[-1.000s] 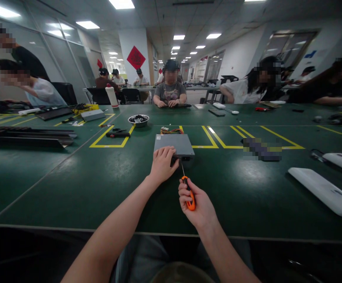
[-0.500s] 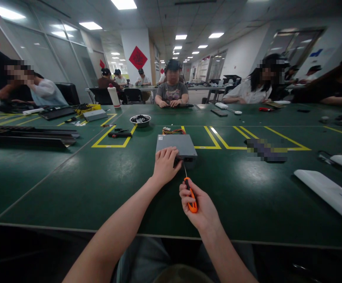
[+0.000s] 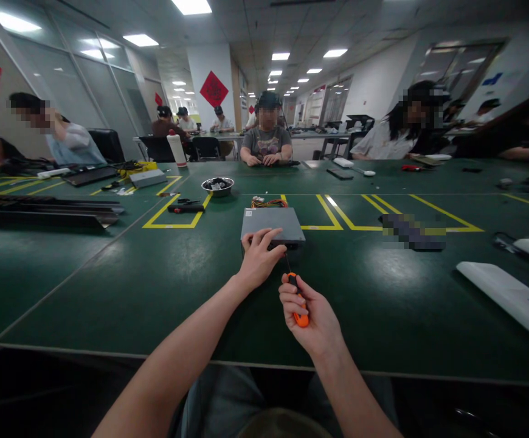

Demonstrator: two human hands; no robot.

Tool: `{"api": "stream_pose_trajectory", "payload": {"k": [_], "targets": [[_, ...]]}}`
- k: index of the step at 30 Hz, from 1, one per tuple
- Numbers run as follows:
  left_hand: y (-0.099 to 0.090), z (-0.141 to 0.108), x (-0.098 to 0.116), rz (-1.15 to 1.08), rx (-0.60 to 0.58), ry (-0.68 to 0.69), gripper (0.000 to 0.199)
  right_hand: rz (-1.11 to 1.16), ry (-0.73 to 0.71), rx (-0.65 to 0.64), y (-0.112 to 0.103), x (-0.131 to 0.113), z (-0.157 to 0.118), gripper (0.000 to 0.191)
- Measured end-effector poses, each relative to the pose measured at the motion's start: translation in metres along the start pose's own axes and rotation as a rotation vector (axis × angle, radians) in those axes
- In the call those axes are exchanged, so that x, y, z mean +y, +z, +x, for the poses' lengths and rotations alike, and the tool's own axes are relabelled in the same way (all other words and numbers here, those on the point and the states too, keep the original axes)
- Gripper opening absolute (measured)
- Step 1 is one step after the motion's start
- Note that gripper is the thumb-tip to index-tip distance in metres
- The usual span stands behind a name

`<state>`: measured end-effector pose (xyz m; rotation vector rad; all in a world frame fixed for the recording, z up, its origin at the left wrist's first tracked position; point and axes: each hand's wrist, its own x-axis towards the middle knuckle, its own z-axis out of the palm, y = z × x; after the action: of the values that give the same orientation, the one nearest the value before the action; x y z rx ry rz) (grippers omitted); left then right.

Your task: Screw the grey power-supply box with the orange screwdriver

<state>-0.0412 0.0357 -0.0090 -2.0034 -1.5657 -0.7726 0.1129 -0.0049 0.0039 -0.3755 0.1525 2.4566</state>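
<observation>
A grey metal computer power supply (image 3: 276, 220) lies on the green table with its bundle of coloured wires (image 3: 269, 203) at the far side. My left hand (image 3: 259, 258) is at its near edge, fingers spread over the top and front. The left thumb is beside the shaft of an orange and black screwdriver (image 3: 300, 317). My right hand (image 3: 312, 316) is wrapped round the screwdriver's handle. Its thin shaft points away from me at the power supply's front face; the tip is hard to make out there.
A metal bowl (image 3: 217, 186) of small parts stands beyond, on the left. Nearby lies a black and red tool (image 3: 186, 208). Long dark metal rails (image 3: 45, 213) lie far left, a white casing (image 3: 506, 298) on the right. A person (image 3: 267, 137) sits opposite.
My left fingers have spread and lifted somewhat on the power supply, and the thumb has shifted right towards the screwdriver shaft. My right hand and screwdriver have moved slightly right.
</observation>
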Motion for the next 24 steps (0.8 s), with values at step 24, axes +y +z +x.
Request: {"api": "stream_pose_trajectory", "payload": {"k": [24], "targets": [[0.004, 0.002, 0.004, -0.015, -0.025, -0.018, 0.015, -2.651, -1.589, -0.581, -0.015, -0.022, -0.04, 0.037]]}}
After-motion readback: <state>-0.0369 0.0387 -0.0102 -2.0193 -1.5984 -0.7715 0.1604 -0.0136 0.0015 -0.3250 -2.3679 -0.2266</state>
